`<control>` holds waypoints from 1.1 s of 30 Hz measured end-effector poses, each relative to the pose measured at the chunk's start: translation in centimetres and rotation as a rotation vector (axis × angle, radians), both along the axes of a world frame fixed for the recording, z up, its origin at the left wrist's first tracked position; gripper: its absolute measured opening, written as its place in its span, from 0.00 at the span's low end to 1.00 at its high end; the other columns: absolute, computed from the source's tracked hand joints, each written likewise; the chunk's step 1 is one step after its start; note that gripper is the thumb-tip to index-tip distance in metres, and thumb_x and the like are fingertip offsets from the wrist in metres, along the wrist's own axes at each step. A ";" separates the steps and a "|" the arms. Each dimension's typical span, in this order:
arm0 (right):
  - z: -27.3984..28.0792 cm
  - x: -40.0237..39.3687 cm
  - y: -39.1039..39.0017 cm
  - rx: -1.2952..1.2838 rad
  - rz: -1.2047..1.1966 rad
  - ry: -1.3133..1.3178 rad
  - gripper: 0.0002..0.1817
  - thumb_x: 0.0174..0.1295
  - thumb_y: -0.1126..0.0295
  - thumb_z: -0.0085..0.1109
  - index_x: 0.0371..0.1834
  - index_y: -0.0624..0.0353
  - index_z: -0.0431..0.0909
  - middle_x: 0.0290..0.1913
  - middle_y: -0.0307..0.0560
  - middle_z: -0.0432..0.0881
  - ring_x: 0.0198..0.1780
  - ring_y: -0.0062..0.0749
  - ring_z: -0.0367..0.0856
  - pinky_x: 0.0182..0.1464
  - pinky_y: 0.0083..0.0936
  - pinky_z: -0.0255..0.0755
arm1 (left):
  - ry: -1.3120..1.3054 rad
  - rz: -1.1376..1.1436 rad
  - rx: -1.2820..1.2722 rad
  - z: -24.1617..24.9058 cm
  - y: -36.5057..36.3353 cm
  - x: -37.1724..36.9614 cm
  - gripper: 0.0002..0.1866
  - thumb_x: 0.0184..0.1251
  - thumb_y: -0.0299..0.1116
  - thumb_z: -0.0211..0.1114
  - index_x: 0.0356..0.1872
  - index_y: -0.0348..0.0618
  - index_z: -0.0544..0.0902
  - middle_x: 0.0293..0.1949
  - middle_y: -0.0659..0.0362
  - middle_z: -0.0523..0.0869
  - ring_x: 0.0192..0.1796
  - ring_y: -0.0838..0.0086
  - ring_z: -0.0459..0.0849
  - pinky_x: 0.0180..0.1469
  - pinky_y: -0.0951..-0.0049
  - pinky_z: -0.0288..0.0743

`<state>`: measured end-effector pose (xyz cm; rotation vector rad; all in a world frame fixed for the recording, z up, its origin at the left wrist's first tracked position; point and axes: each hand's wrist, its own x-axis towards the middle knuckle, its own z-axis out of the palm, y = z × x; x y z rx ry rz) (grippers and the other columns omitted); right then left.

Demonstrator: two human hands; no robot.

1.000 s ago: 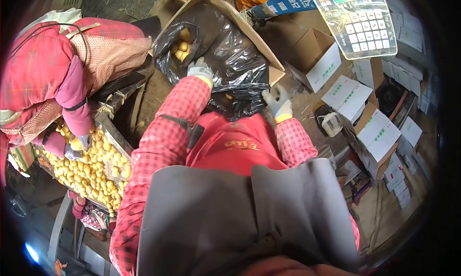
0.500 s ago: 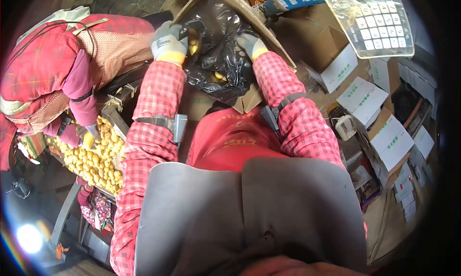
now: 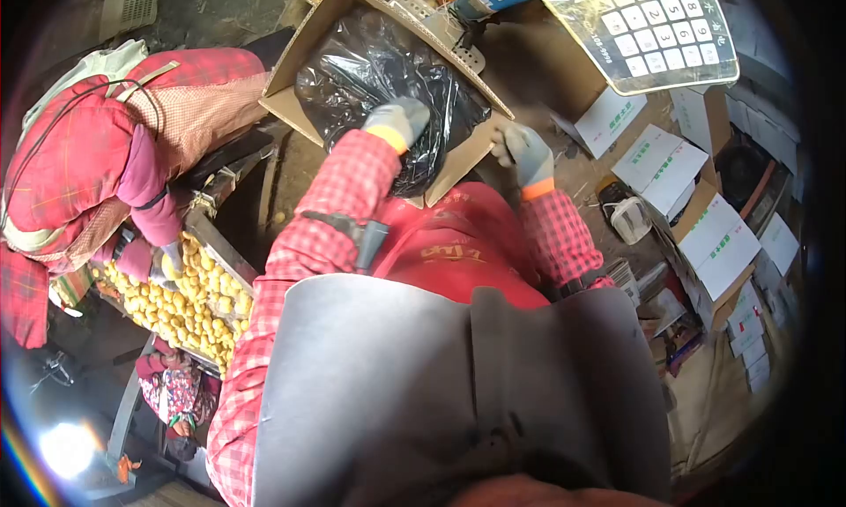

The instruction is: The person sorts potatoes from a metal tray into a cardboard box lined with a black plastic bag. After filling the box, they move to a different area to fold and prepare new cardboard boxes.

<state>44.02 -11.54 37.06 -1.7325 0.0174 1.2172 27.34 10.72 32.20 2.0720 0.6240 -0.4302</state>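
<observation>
A cardboard box (image 3: 286,97) lined with a black plastic bag (image 3: 370,66) stands in front of me. The bag is folded over, so its contents are hidden. My left hand (image 3: 398,123), in a grey glove with a yellow cuff, presses down on the bag's near side with curled fingers gripping the plastic. My right hand (image 3: 526,154), in a grey glove with an orange cuff, holds the box's near right flap (image 3: 467,159) at its corner.
A co-worker in red (image 3: 97,154) at the left handles small yellow produce on a tray (image 3: 194,300). A weighing scale keypad (image 3: 652,26) sits at the top right. Folded white cartons (image 3: 705,234) pile up on the right. My grey apron fills the foreground.
Both hands were at the bag's mouth with yellow produce showing inside. Now the bag is folded shut, my left hand lies on top and my right hand has moved to the box flap.
</observation>
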 end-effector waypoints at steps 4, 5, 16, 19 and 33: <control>-3.1 1.6 -6.3 -0.015 -0.030 0.264 0.19 0.71 0.59 0.53 0.53 0.64 0.81 0.38 0.44 0.85 0.30 0.21 0.79 0.30 0.17 0.71 | -0.187 0.441 0.596 8.1 0.5 -2.7 0.34 0.53 0.48 0.77 0.55 0.35 0.79 0.57 0.37 0.79 0.62 0.46 0.77 0.66 0.55 0.69; -3.6 1.5 -6.5 -0.005 -0.030 0.271 0.19 0.71 0.59 0.53 0.53 0.64 0.81 0.38 0.44 0.85 0.30 0.21 0.79 0.30 0.17 0.71 | -0.093 0.443 0.798 10.5 -0.3 -3.1 0.43 0.47 0.50 0.81 0.61 0.33 0.75 0.61 0.33 0.75 0.65 0.43 0.73 0.69 0.53 0.66; -3.3 3.2 -5.3 -0.173 -0.109 0.222 0.17 0.68 0.59 0.60 0.48 0.63 0.83 0.34 0.43 0.84 0.28 0.20 0.79 0.27 0.18 0.72 | 0.795 0.438 0.335 4.6 -2.1 -7.4 0.28 0.64 0.54 0.62 0.43 0.33 0.87 0.42 0.39 0.88 0.48 0.48 0.87 0.53 0.56 0.79; -4.6 3.0 -6.4 -0.166 -0.070 0.265 0.18 0.67 0.58 0.60 0.49 0.63 0.82 0.35 0.43 0.84 0.28 0.21 0.79 0.28 0.20 0.73 | 0.734 0.230 0.363 6.8 -1.0 -2.5 0.28 0.62 0.53 0.65 0.52 0.37 0.84 0.49 0.39 0.86 0.52 0.46 0.85 0.55 0.57 0.79; -5.5 -4.7 -1.2 -0.286 0.340 0.112 0.40 0.52 0.32 0.66 0.46 0.64 0.86 0.44 0.58 0.88 0.48 0.43 0.86 0.52 0.37 0.75 | 0.136 0.450 -0.206 -2.6 1.8 9.9 0.38 0.58 0.42 0.76 0.66 0.31 0.74 0.62 0.47 0.81 0.65 0.57 0.77 0.69 0.65 0.67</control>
